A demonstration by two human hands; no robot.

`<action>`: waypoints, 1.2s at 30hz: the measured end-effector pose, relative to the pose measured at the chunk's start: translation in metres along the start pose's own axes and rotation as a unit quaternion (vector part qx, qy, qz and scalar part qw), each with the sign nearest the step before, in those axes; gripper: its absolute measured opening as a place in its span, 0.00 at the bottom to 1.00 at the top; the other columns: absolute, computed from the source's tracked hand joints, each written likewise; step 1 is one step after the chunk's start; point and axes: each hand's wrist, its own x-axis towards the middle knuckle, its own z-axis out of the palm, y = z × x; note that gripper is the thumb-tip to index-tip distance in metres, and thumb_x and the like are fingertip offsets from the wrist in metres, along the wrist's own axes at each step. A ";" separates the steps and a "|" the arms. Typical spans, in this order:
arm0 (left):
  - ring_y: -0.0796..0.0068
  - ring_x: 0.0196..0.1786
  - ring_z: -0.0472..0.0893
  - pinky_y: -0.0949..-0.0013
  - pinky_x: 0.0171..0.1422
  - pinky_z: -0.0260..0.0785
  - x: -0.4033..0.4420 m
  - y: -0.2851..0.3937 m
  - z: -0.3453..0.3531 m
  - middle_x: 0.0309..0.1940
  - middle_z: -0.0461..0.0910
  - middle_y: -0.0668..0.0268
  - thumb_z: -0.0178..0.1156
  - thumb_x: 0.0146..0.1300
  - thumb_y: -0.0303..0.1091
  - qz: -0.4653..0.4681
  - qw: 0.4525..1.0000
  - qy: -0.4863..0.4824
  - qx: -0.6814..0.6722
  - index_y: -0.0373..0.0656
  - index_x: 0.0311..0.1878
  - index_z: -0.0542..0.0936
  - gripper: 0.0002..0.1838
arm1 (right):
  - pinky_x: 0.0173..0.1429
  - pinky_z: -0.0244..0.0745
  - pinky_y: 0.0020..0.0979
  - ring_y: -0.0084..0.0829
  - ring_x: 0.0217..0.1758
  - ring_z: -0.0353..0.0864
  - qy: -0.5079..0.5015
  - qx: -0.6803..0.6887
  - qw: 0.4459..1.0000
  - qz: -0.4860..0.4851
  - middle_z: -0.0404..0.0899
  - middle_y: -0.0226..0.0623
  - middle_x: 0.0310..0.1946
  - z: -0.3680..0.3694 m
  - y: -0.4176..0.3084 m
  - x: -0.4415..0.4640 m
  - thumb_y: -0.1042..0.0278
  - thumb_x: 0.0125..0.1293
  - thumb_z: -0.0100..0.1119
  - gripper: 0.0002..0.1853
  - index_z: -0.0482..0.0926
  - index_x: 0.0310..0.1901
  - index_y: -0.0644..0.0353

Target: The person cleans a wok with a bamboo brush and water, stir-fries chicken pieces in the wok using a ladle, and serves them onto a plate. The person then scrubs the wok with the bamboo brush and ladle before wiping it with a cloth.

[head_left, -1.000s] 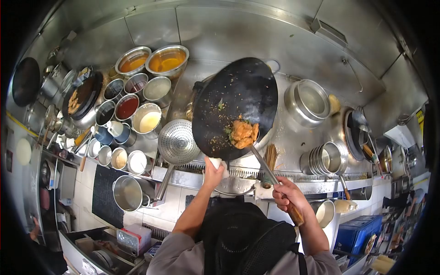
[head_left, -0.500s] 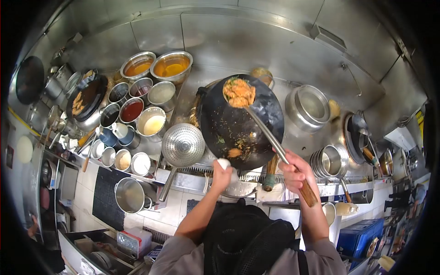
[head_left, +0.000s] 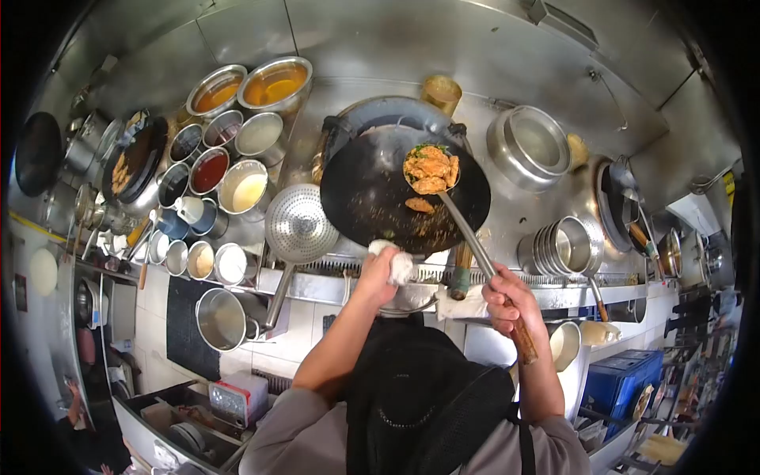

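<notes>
My left hand (head_left: 378,279) is closed on a folded white cloth (head_left: 401,269) at the near edge of a black wok (head_left: 368,186); the grip beneath the cloth is hidden. My right hand (head_left: 511,301) is wrapped round the wooden-ended handle of a long metal ladle (head_left: 467,231). Heaped in the ladle's bowl, above the wok, are orange-brown coated food pieces (head_left: 431,169) with bits of green. One loose piece (head_left: 419,206) and scattered crumbs lie in the wok. Behind it shows the dark burner ring (head_left: 388,107).
A perforated strainer (head_left: 301,223) rests left of the wok, near several sauce containers (head_left: 210,170) and two bowls of orange liquid (head_left: 275,83). On the right stand a large steel pot (head_left: 532,146) and stacked steel pots (head_left: 571,245). A bamboo brush (head_left: 461,273) sits at the counter edge.
The wok has come towards me, exposing the burner ring behind it. The filled ladle sits lower and further right over the wok. More of the white cloth shows. The camera view has shifted.
</notes>
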 end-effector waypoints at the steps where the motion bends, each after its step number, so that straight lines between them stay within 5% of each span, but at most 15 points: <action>1: 0.66 0.32 0.82 0.61 0.35 0.77 0.008 0.003 -0.002 0.32 0.81 0.60 0.55 0.67 0.29 0.003 1.000 0.011 -0.022 0.39 0.41 0.76 0.05 | 0.10 0.57 0.19 0.11 0.13 0.58 0.006 -0.009 1.000 0.000 0.64 0.26 0.25 0.001 0.001 0.001 0.67 0.75 0.50 0.20 0.64 0.66 0.54; 6: 0.65 0.31 0.82 0.60 0.35 0.77 -0.034 0.007 0.011 0.32 0.81 0.61 0.55 0.67 0.30 -0.040 0.999 0.024 0.007 0.39 0.45 0.75 0.07 | 0.11 0.57 0.18 0.11 0.12 0.59 0.025 -0.012 0.999 0.046 0.66 0.27 0.25 -0.008 -0.004 -0.013 0.68 0.74 0.51 0.21 0.62 0.66 0.55; 9: 0.67 0.37 0.82 0.61 0.41 0.77 0.011 -0.014 -0.032 0.37 0.80 0.60 0.56 0.65 0.30 0.066 0.991 0.001 0.118 0.38 0.50 0.72 0.12 | 0.11 0.58 0.20 0.12 0.12 0.60 0.018 -0.036 0.997 0.058 0.67 0.27 0.25 -0.008 -0.004 -0.012 0.68 0.74 0.52 0.23 0.60 0.67 0.57; 11: 0.69 0.44 0.79 0.63 0.48 0.75 0.016 -0.026 -0.046 0.44 0.77 0.59 0.57 0.63 0.29 0.251 0.907 0.070 0.332 0.37 0.56 0.67 0.19 | 0.12 0.59 0.20 0.12 0.12 0.60 0.025 -0.037 0.996 0.082 0.68 0.28 0.25 -0.007 -0.001 -0.013 0.68 0.74 0.52 0.23 0.60 0.67 0.58; 12: 0.69 0.49 0.76 0.63 0.55 0.72 0.012 -0.024 -0.053 0.48 0.75 0.57 0.58 0.61 0.29 0.261 0.886 0.046 0.381 0.37 0.61 0.61 0.26 | 0.10 0.59 0.18 0.10 0.12 0.58 0.033 -0.045 0.995 0.088 0.66 0.26 0.25 -0.008 0.002 -0.011 0.68 0.75 0.49 0.19 0.62 0.64 0.56; 15: 0.50 0.53 0.78 0.55 0.60 0.69 0.026 -0.027 -0.092 0.51 0.75 0.47 0.59 0.59 0.26 0.357 0.790 0.065 0.494 0.33 0.67 0.56 0.35 | 0.11 0.60 0.18 0.09 0.12 0.59 0.011 -0.039 0.993 0.109 0.65 0.26 0.24 -0.007 0.004 -0.007 0.68 0.75 0.49 0.17 0.64 0.63 0.56; 18: 0.47 0.55 0.76 0.53 0.62 0.68 0.027 -0.030 -0.107 0.53 0.73 0.42 0.58 0.56 0.23 0.391 0.792 0.069 0.464 0.33 0.66 0.58 0.34 | 0.10 0.59 0.16 0.08 0.12 0.59 0.000 -0.015 0.995 0.096 0.65 0.25 0.25 0.005 -0.004 -0.018 0.68 0.76 0.48 0.17 0.64 0.63 0.56; 24: 0.55 0.47 0.77 0.57 0.56 0.70 0.011 -0.027 -0.061 0.45 0.74 0.50 0.57 0.56 0.24 0.298 0.851 0.058 0.429 0.33 0.54 0.64 0.22 | 0.10 0.58 0.16 0.08 0.12 0.59 -0.070 0.125 0.986 0.085 0.62 0.24 0.25 -0.021 0.013 0.000 0.67 0.77 0.48 0.16 0.65 0.63 0.54; 27: 0.68 0.43 0.79 0.62 0.44 0.76 0.044 -0.042 -0.072 0.42 0.76 0.57 0.52 0.61 0.24 0.280 0.875 0.067 0.390 0.34 0.53 0.68 0.16 | 0.10 0.56 0.17 0.09 0.12 0.58 -0.031 0.046 0.997 0.051 0.62 0.24 0.25 -0.030 0.030 0.015 0.65 0.77 0.48 0.17 0.65 0.64 0.51; 29: 0.67 0.38 0.82 0.60 0.38 0.79 0.024 -0.023 -0.041 0.39 0.78 0.58 0.51 0.62 0.22 0.064 0.979 0.011 0.194 0.36 0.51 0.70 0.13 | 0.11 0.54 0.17 0.09 0.12 0.57 -0.003 0.029 0.998 0.052 0.63 0.24 0.25 -0.030 0.034 0.019 0.64 0.77 0.49 0.18 0.64 0.65 0.47; 36: 0.64 0.32 0.84 0.58 0.32 0.79 0.050 -0.030 -0.040 0.34 0.80 0.59 0.50 0.63 0.21 0.079 0.990 0.006 0.112 0.37 0.46 0.75 0.09 | 0.11 0.54 0.18 0.10 0.12 0.57 0.005 0.013 1.000 0.016 0.64 0.24 0.25 -0.044 0.034 0.022 0.64 0.77 0.49 0.19 0.64 0.67 0.45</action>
